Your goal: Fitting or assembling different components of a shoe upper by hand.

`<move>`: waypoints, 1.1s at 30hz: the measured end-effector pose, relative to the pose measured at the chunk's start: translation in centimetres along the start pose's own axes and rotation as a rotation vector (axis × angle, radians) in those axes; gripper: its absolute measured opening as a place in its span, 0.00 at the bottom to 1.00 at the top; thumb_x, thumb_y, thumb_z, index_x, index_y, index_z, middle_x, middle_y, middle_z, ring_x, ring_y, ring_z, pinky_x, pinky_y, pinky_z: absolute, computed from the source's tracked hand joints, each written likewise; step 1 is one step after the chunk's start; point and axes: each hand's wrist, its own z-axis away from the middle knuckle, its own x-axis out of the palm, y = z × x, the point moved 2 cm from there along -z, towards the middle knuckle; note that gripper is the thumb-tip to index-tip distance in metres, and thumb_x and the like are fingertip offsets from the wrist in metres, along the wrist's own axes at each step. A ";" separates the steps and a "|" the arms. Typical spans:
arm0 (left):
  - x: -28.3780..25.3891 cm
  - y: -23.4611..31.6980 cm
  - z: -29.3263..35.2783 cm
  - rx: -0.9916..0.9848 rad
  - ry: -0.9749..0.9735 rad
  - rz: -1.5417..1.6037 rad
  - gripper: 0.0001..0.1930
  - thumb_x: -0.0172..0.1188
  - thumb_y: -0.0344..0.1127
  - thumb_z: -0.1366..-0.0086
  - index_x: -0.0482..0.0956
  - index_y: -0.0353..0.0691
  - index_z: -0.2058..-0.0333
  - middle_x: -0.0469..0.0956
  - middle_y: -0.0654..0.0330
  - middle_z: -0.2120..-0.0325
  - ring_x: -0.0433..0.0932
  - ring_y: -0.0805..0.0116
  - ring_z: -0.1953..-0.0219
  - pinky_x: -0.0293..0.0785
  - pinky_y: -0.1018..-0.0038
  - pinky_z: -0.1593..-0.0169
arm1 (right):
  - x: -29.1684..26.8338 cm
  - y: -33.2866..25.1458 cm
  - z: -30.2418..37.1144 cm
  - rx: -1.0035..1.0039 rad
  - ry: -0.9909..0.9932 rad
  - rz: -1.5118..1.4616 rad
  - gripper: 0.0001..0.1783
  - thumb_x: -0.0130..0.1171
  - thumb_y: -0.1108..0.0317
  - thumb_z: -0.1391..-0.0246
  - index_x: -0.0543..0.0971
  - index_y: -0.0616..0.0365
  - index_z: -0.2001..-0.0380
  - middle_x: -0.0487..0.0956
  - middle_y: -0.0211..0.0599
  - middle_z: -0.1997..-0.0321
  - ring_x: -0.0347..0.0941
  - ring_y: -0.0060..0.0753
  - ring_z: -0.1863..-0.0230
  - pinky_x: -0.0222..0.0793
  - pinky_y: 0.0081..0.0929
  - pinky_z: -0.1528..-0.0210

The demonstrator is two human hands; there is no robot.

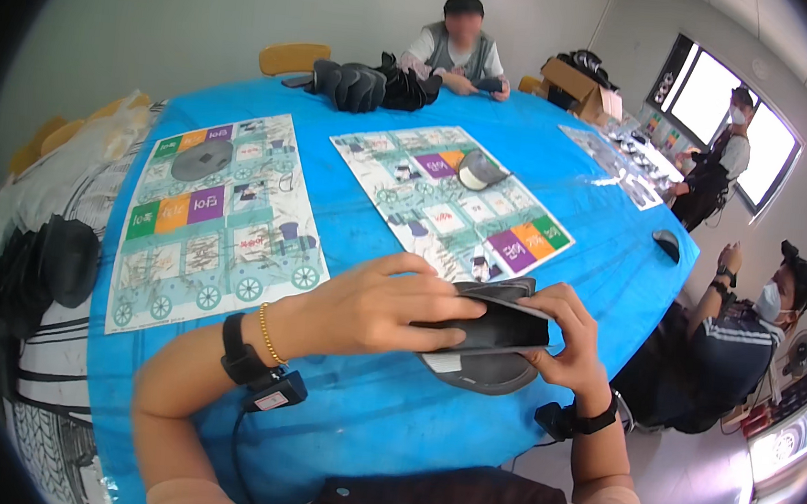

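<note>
Toward near edge of table [340,429], our left hand [384,306], right hand [568,343], both gripping one black folded piece [514,327], dark pile [360,87], far edge.

Dark grey piece [510,330]; edges parted; black inside; between left hand [394,309] and right hand [575,349]

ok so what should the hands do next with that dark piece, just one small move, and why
Perhaps ease the fingers of the left hand a little into the opening of the dark piece while the right hand steadies it: the piece gapes open, the left fingertips are at its opening, and the right hand grips its right end.
</note>
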 end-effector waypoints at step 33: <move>10.4 1.5 -4.0 -0.645 -0.597 1.263 0.40 0.26 0.66 0.32 0.62 0.34 0.42 0.70 0.46 0.48 0.68 0.56 0.44 0.63 0.67 0.44 | -2.2 -1.0 5.2 0.280 -0.319 0.277 0.28 0.70 0.62 0.65 0.75 0.53 0.56 0.73 0.33 0.66 0.69 0.37 0.64 0.59 0.31 0.59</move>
